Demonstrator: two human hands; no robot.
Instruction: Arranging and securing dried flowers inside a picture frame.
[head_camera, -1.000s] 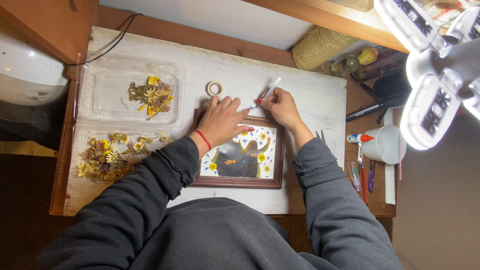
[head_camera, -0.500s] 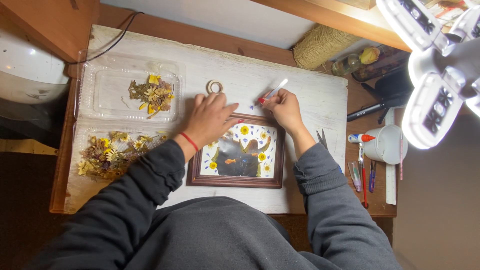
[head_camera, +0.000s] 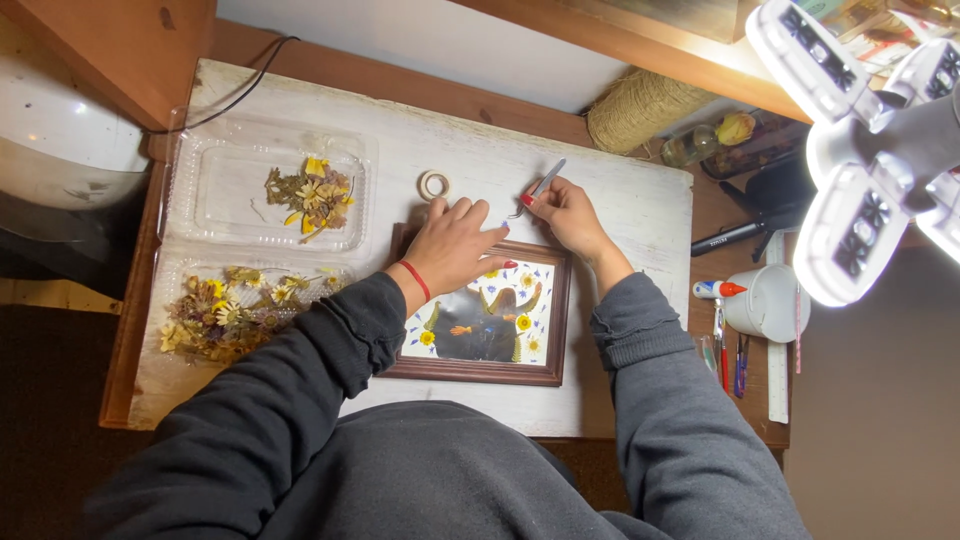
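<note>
The left hand (head_camera: 455, 245) lies flat, hiding the picture frame (head_camera: 484, 370)'s upper-left corner; the right hand (head_camera: 565, 212) pinches tweezers (head_camera: 537, 189).

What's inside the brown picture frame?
Inside the brown picture frame lie yellow pressed flowers around a dark figure. The left hand covers its top-left corner.

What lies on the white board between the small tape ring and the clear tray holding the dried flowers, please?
Nothing: in the head view, the white board is bare between the tape ring and the clear tray of dried flowers.
</note>
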